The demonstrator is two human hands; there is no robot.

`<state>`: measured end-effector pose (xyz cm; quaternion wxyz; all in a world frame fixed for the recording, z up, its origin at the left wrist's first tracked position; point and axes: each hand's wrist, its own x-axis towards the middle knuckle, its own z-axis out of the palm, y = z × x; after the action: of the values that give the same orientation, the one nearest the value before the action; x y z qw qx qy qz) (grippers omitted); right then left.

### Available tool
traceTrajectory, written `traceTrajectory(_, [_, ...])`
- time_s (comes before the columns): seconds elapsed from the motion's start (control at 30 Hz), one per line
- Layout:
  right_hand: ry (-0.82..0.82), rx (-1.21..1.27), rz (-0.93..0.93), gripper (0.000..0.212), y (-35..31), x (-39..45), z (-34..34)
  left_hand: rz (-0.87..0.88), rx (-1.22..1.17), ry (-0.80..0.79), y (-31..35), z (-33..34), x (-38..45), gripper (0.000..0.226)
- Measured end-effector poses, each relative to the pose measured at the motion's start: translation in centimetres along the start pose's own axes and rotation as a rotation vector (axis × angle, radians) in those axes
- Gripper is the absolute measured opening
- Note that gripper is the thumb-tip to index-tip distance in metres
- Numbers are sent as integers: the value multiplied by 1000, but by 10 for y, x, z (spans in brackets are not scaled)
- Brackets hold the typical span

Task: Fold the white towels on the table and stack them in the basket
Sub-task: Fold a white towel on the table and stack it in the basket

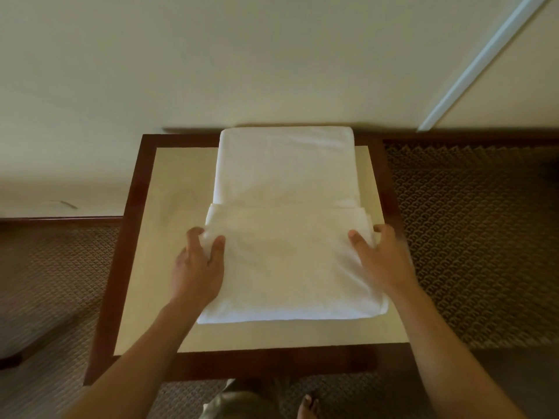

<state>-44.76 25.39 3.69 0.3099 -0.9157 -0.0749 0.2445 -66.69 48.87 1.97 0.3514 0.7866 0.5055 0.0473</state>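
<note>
A white towel (284,207) is lying lengthwise on the cream surface (169,189), its near part doubled back over itself. The left hand (198,267) is pinching the fold's left edge, its grip narrow on the cloth; the right hand (384,261) is gripping the right edge, thumb on top, fingers wrapping the side
</note>
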Motion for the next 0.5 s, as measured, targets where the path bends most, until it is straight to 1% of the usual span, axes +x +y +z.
traceTrajectory(0.07, [-53, -79, -41, 63, 18, -26, 5, 22, -26, -28, -9, 2, -26, 42])
traceTrajectory(0.1, [-45, -123, -65, 62, 29, -38, 9, 28, -47, -25, -16, 3, -34, 39])
traceTrajectory(0.23, [70, -145, -66, 59, 62, -64, 23, -11, -70, -20, -37, 7, -48, 32])
traceTrajectory(0.33, [98, -176, -51, 57, 63, -74, 25, -76, -48, -6, -42, 9, -58, 33])
traceTrajectory(0.37, [163, -214, -76, 58, 60, -75, 24, -70, -16, 30, -41, 9, -60, 35])
traceTrajectory(0.43, [328, -337, -183, 61, 47, -77, 26, 73, 131, 179, -33, 11, -63, 37])
traceTrajectory(0.47, [344, -375, -273, 61, 38, -78, 30, 179, 181, 258, -24, 14, -66, 37])
traceTrajectory(0.5, [275, -408, -377, 61, 27, -77, 36, 286, 203, 288, -13, 18, -66, 35])
